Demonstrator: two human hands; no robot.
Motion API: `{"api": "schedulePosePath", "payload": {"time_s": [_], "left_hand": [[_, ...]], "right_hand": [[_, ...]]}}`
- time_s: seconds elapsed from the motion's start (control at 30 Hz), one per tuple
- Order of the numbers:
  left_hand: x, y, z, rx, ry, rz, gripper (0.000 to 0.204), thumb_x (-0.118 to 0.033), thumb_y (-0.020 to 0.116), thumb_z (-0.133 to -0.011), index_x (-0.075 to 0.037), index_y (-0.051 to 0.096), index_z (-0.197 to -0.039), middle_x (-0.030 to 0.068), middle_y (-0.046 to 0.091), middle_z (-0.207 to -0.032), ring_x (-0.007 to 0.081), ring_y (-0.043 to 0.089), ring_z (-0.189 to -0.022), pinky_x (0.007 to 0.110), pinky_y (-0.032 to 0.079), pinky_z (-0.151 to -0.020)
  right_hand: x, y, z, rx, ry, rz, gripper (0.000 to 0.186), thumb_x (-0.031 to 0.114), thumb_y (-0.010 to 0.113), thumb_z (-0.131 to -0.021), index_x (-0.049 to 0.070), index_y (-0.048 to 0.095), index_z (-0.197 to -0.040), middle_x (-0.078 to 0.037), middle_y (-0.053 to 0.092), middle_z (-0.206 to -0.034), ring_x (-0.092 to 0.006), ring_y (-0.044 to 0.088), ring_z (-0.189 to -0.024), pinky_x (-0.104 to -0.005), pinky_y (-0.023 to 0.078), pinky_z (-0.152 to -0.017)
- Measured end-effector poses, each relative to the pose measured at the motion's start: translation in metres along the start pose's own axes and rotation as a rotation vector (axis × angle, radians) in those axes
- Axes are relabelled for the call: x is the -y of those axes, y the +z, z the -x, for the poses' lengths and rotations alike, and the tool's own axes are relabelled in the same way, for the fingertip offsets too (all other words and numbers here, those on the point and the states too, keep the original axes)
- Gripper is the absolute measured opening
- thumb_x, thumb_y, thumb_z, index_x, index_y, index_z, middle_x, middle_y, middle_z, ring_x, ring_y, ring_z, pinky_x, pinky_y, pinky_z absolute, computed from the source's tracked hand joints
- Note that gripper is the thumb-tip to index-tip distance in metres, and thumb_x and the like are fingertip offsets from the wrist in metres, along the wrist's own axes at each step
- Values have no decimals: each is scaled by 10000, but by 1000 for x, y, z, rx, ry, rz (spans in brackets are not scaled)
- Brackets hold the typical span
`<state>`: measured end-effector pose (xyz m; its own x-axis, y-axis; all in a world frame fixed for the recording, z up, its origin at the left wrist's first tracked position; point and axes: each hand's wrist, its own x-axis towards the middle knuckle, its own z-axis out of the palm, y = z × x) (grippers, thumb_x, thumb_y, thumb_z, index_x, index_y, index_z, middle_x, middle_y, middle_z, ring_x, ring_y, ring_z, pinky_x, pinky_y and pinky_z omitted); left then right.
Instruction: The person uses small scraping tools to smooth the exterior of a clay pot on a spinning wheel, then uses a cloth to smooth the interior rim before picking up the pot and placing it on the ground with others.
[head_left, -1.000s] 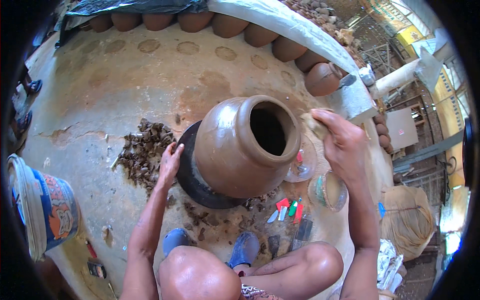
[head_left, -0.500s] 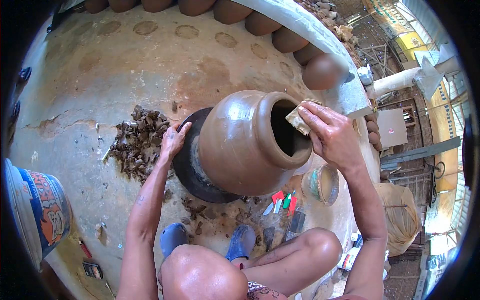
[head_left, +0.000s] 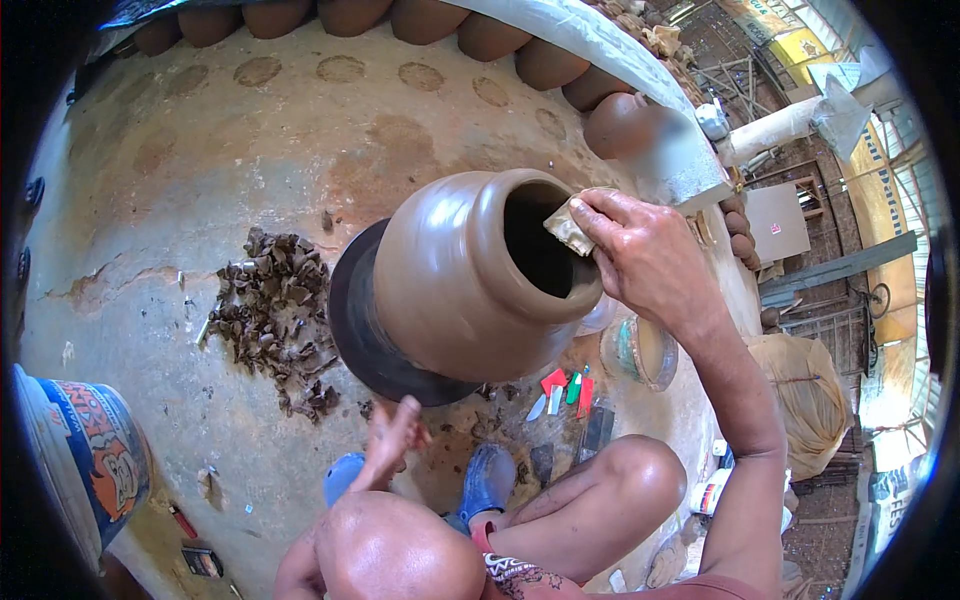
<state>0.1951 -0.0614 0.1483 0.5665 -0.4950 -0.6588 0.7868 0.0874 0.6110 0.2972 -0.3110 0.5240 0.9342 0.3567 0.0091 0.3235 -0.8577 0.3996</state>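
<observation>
A big wet brown clay pot with a rounded rim stands on a dark round turning wheel, its mouth toward my right. My right hand pinches a folded pale cloth against the right side of the pot's rim. The cloth hangs partly over the dark opening. My left hand is just off the wheel's near edge, thumb apart from the fingers, with nothing seen in it. Its fingers are slightly blurred, and my knee hides part of that forearm.
Dark clay scraps lie heaped left of the wheel. Near its right side are red, green and white flat scrapers and a bowl. A large bucket stands at the left. Several finished pots line the back.
My left hand has left the wheel's far-left edge and come down toward my knee. The cloth stays at the rim in my right hand. The pot appears slightly further left in view.
</observation>
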Motion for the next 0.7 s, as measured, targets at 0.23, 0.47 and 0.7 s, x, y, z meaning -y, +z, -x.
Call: {"api": "schedulePosePath", "payload": {"time_s": [0.23,0.47,0.7], "left_hand": [[-61,-30,-25,-366,170,-74,853,-588,645,-973,-63,311,-1557,110,652,-1043,147,618,-753,273,498,-565],[-111,-59,-104,-593,434,-342,689,-581,549,-1031,60,583,-1282,263,675,-1155,338,638,-1114,433,461,-979],[13,-4,5,234,-282,-167,610,-499,560,-1053,-13,428,-1397,136,695,-979,210,721,-768,354,580,-664]], "right_hand": [[4,1,-4,2,-13,44,332,69,649,-848,-20,675,-1167,-147,675,-1129,-296,703,-1027,-407,585,-877],[9,4,-5,-22,0,35,341,67,659,-844,-15,691,-1174,-146,676,-1129,-294,704,-1024,-405,580,-897],[4,6,2,7,54,4,295,74,672,-832,-10,709,-1113,-140,681,-1081,-302,705,-993,-410,583,-880]]}}
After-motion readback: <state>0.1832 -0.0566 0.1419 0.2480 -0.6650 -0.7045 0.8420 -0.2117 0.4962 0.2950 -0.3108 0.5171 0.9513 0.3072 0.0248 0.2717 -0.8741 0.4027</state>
